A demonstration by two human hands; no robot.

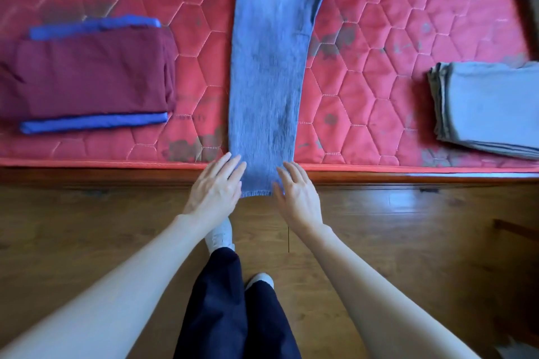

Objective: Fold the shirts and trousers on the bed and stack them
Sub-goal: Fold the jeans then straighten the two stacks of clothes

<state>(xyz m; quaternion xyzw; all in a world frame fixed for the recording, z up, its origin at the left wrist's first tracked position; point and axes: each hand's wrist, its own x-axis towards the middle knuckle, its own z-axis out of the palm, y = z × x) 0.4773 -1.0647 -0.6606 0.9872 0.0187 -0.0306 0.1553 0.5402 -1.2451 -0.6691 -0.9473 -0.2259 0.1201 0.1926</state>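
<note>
left hand (214,186) flat and relaxed, fingers straight, lying against the left edge of the blue jeans (268,73) near the hem. right hand (296,194) likewise loose, fingers spread and barely bent, touching the right edge of the same hem; gripping nothing, either one. jeans folded lengthwise, one leg over the other, stretched in a long strip straight across the red quilted mattress (379,73), hem hanging over the near edge above the wooden bed frame (408,178). off to the left on the mattress, well apart from the jeans, a folded maroon garment (87,76) stacked on a folded blue garment (93,122), blue edges showing front and back. off to the right, partly cut by the frame edge, folded grey-blue trousers (490,105). below, wooden floor (87,227), dark trouser legs (233,309) and pale shoes (221,234).
</note>
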